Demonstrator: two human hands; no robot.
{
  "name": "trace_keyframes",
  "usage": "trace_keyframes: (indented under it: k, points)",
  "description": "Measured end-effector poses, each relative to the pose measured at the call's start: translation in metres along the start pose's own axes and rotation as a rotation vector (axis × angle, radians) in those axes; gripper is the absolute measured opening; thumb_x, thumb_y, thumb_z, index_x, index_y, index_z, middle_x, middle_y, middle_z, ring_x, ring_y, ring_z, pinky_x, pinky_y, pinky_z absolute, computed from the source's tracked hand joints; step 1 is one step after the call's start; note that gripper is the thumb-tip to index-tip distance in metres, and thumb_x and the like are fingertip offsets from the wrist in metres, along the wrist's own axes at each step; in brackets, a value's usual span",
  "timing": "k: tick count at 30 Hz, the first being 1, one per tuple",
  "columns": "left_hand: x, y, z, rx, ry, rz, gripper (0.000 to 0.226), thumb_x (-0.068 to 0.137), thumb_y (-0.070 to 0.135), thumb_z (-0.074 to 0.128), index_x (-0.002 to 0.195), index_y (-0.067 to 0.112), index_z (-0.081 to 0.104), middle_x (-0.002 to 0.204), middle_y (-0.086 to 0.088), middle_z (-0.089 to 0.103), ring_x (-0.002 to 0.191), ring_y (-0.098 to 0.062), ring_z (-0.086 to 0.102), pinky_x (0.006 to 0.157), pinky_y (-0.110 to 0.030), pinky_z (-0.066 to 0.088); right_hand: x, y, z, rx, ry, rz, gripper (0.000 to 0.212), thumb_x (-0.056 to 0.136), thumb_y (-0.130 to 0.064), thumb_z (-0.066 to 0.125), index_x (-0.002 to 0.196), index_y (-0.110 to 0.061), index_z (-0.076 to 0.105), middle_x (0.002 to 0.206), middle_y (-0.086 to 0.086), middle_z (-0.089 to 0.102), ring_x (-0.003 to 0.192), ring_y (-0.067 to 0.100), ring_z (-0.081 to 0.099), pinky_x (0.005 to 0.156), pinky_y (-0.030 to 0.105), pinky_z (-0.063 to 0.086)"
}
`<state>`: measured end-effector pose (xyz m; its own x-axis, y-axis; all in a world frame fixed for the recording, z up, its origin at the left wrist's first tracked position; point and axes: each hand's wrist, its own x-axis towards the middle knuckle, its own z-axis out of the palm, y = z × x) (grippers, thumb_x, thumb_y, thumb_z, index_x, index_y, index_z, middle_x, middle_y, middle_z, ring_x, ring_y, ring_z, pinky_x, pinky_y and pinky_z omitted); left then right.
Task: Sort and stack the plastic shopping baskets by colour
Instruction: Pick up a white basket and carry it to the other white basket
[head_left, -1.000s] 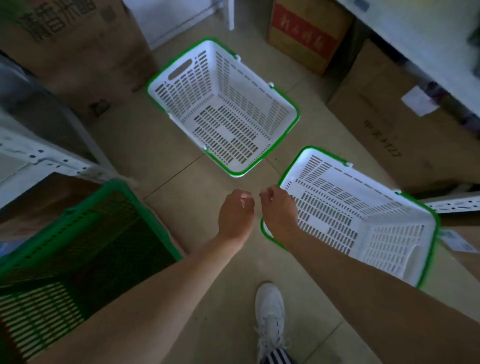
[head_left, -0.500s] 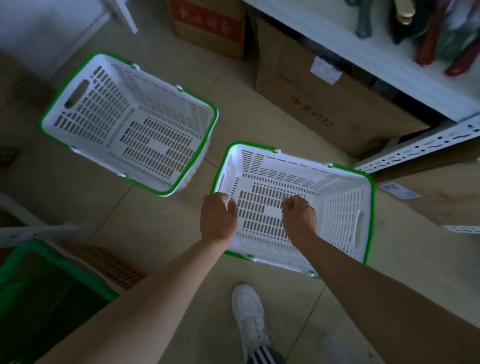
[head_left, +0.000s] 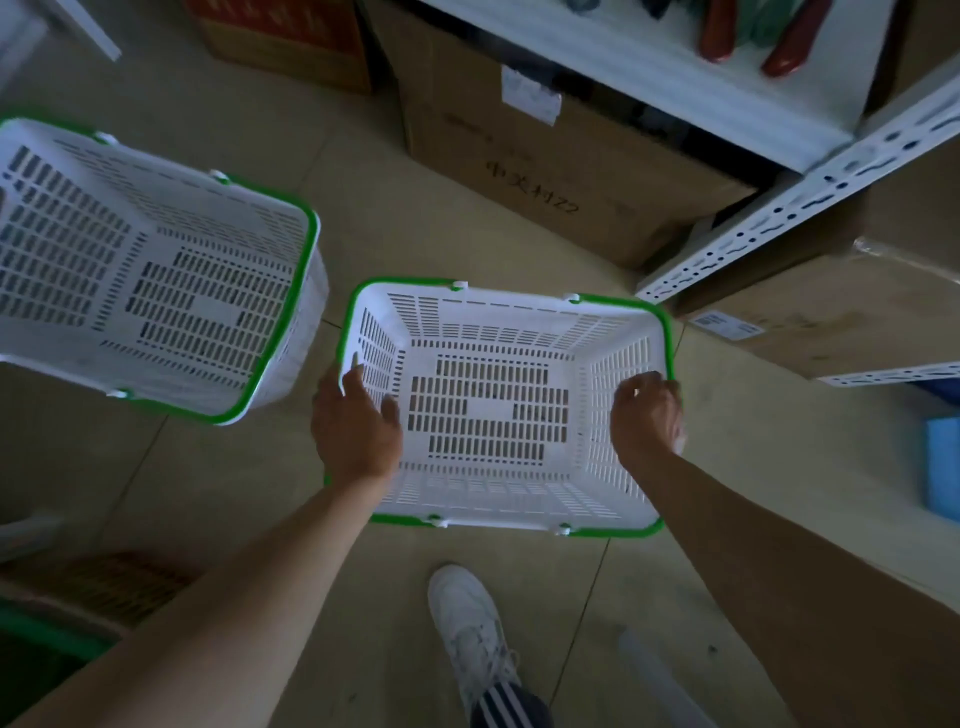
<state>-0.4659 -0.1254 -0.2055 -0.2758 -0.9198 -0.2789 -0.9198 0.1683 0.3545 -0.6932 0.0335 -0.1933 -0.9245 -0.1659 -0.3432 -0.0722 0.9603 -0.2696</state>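
Note:
A white basket with a green rim (head_left: 498, 332) sits in the middle of the view, above the tiled floor. My left hand (head_left: 356, 426) grips its left end wall, fingers inside. My right hand (head_left: 647, 415) grips its right end wall. A second white basket with a green rim (head_left: 156, 280) stands on the floor to the left, close beside the first. A corner of a green basket (head_left: 41, 639) shows at the bottom left.
Cardboard boxes (head_left: 545, 171) line the floor behind the baskets. A white metal shelf upright (head_left: 789, 208) and another box (head_left: 831, 312) stand to the right. My white shoe (head_left: 467, 623) is just below the held basket. A blue item (head_left: 943, 467) lies at the right edge.
My hands moved from the near corner of the right basket to its two end walls and took hold. The basket turned square to me; the view swung right.

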Motion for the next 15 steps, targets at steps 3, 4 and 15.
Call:
trace_keyframes:
  k: [3, 4, 15]
  points:
    - [0.011, -0.011, -0.006, 0.048, 0.043, -0.061, 0.063, 0.091, 0.024, 0.059, 0.146, 0.002, 0.038, 0.158, -0.021, 0.029, 0.146, -0.036, 0.029, 0.118, -0.047, 0.022, 0.012, 0.012, -0.009, -0.027, 0.052, 0.045, 0.032, 0.096, -0.022, 0.048, 0.125, -0.009, 0.053, 0.128, 0.016, 0.048, 0.114, 0.034, 0.049, 0.092, 0.044, 0.041]
    - [0.015, -0.015, -0.007, 0.058, 0.040, -0.066, 0.065, 0.092, 0.023, 0.058, 0.149, 0.003, 0.033, 0.160, -0.020, 0.025, 0.148, -0.036, 0.026, 0.119, -0.047, 0.020, 0.015, 0.015, -0.010, -0.037, 0.059, 0.055, 0.035, 0.096, -0.022, 0.049, 0.127, -0.008, 0.050, 0.130, 0.016, 0.047, 0.116, 0.034, 0.048, 0.093, 0.045, 0.041]
    - [0.037, -0.025, 0.014, 0.063, -0.070, -0.114, 0.070, 0.097, 0.025, 0.050, 0.154, 0.002, 0.018, 0.159, -0.024, 0.025, 0.145, -0.039, 0.030, 0.117, -0.049, 0.027, 0.041, 0.020, 0.018, -0.029, -0.033, 0.194, 0.051, 0.096, -0.025, 0.045, 0.140, -0.001, 0.035, 0.140, 0.020, 0.044, 0.125, 0.039, 0.047, 0.099, 0.046, 0.038]
